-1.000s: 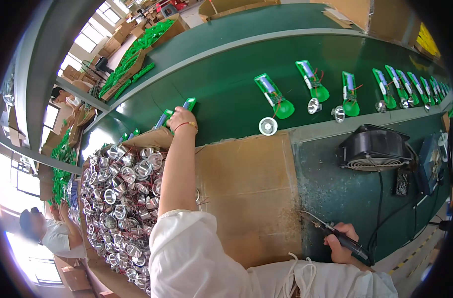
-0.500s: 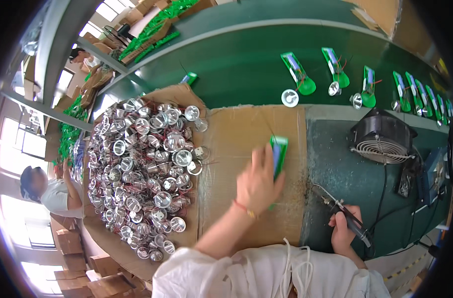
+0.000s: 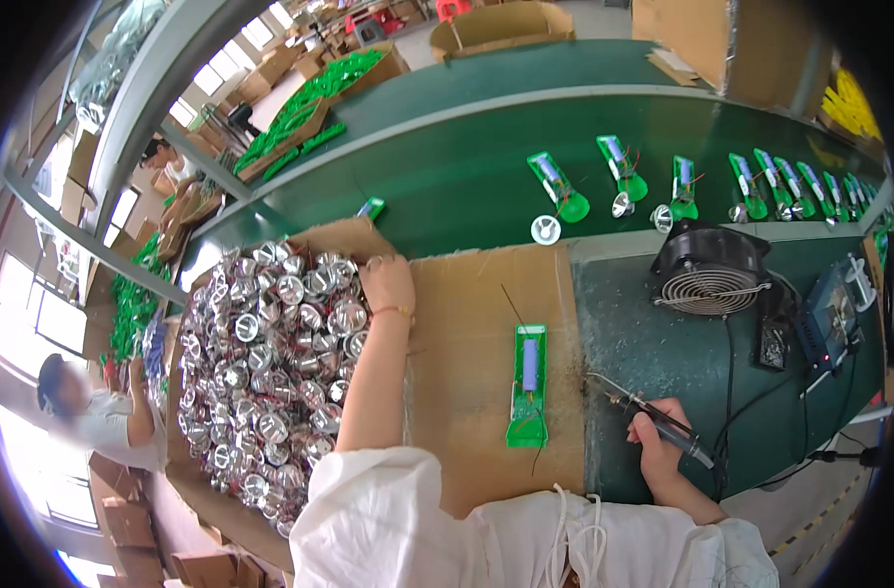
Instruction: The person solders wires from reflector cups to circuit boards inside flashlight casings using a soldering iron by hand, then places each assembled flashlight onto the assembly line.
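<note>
My left hand (image 3: 388,284) reaches to the far right corner of a heap of silvery lamp reflectors (image 3: 271,372). Its fingers curl down among them, and whatever they grip is hidden. Wrapped in my right hand (image 3: 655,436) is a soldering iron (image 3: 684,441), its tip pointing left and away from me. Between the hands, a green flashlight housing (image 3: 527,431) lies on the cardboard sheet (image 3: 457,382). A violet cylindrical battery (image 3: 530,367) sits inside it, and thin wires stick out at both ends.
Beyond the cardboard, several green housings with reflectors (image 3: 560,191) lie along the green conveyor (image 3: 447,167). To the right stand a black fan (image 3: 712,274) and a blue soldering station (image 3: 829,314) with cables. A co-worker (image 3: 114,412) sits at far left.
My left hand has let go of the green housing and moved left to the reflector heap. The housing now lies straighter and nearer me. My right hand still holds the iron.
</note>
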A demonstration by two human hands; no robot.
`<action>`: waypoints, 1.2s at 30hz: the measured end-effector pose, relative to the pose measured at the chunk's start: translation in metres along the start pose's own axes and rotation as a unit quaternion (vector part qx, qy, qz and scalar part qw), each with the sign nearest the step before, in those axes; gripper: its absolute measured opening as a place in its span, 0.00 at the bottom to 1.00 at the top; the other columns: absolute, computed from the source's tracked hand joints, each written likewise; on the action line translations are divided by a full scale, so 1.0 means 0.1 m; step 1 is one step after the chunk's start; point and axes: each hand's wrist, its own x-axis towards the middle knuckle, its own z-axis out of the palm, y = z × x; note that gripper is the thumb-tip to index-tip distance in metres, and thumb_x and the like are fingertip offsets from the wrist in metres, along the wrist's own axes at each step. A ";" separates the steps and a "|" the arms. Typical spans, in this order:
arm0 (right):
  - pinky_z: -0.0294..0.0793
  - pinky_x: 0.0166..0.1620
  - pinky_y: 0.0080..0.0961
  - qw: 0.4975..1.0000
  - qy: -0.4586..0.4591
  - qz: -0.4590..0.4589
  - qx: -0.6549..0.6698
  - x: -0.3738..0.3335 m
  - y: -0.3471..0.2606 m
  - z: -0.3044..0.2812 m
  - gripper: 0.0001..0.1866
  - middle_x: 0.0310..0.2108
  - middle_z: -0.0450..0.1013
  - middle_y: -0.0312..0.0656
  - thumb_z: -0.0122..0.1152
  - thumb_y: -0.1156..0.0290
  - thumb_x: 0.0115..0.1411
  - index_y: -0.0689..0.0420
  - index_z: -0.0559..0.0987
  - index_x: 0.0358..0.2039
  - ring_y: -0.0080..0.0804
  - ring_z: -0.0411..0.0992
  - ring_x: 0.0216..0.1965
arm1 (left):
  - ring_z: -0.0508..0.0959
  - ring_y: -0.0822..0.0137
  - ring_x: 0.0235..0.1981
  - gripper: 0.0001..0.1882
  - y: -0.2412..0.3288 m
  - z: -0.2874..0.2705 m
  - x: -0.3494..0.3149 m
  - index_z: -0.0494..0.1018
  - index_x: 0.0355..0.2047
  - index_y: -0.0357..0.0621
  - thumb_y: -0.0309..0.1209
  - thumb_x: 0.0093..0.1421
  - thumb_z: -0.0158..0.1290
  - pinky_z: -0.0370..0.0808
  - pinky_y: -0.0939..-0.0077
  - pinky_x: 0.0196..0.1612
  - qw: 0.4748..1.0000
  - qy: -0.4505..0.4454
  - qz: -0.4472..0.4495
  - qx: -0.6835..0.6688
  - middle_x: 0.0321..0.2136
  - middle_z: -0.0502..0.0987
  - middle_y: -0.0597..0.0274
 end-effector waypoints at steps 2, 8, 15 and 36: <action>0.71 0.25 0.18 1.000 0.001 0.001 0.008 0.02 -0.01 0.02 0.10 0.22 0.72 0.42 0.60 0.71 0.56 0.63 0.70 0.31 0.22 0.70 0.20 | 0.78 0.58 0.33 0.08 0.07 -0.19 -0.10 0.74 0.25 0.39 0.31 0.54 0.52 0.74 0.60 0.36 0.997 -0.008 -0.012 -0.075 0.27 0.78 0.60; 0.71 0.25 0.18 1.000 -0.013 -0.015 -0.006 -0.02 -0.11 0.03 0.10 0.21 0.72 0.42 0.60 0.71 0.56 0.63 0.70 0.31 0.21 0.70 0.20 | 0.78 0.73 0.25 0.09 0.38 -1.06 -1.06 0.75 0.36 0.35 0.28 0.57 0.54 0.73 0.79 0.29 0.792 -0.048 -0.120 -0.596 0.25 0.80 0.60; 0.70 0.26 0.17 0.992 -0.075 -0.097 -0.012 -0.12 -0.19 0.11 0.10 0.21 0.72 0.39 0.63 0.74 0.54 0.63 0.72 0.33 0.20 0.70 0.21 | 0.77 0.75 0.22 0.10 0.61 -1.46 -2.01 0.75 0.33 0.35 0.30 0.59 0.52 0.73 0.81 0.28 0.697 -0.217 -0.201 -0.653 0.20 0.78 0.60; 0.66 0.24 0.16 0.991 -0.098 -0.060 -0.063 -0.25 -0.18 0.34 0.09 0.19 0.71 0.36 0.64 0.74 0.53 0.63 0.72 0.29 0.15 0.67 0.20 | 0.72 0.65 0.24 0.08 0.81 -1.22 -1.96 0.77 0.25 0.37 0.30 0.54 0.56 0.70 0.73 0.29 0.790 -0.202 0.012 -0.579 0.27 0.71 0.57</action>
